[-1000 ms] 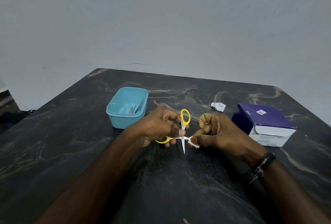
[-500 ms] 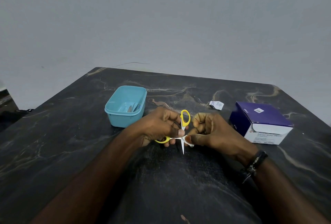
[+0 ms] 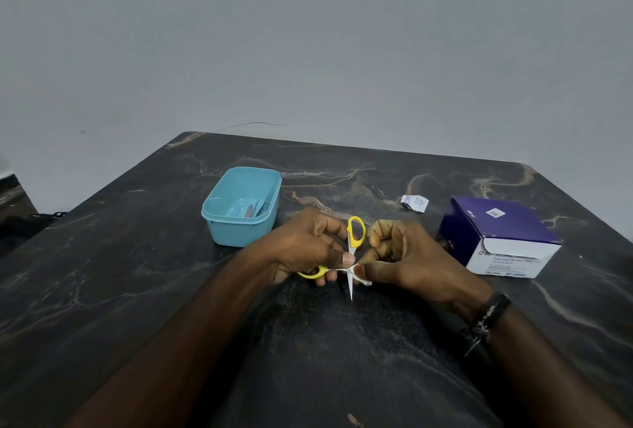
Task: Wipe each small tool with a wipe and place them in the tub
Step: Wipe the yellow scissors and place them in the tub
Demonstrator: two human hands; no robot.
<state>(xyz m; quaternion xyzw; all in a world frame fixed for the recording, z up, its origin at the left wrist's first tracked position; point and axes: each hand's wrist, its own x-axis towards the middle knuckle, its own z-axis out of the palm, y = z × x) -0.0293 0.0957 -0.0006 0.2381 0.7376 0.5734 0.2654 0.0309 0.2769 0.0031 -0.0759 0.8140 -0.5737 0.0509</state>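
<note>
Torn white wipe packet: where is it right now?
Head view: the torn white wipe packet lies on the dark marble table, toward the far right, between the blue plastic tub and the purple cardboard box.

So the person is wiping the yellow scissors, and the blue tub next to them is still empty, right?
Not quite. The head view shows the blue tub already holds a few tools. The rest is right: the left hand holds the yellow scissors while the right hand wipes a blade.
</note>
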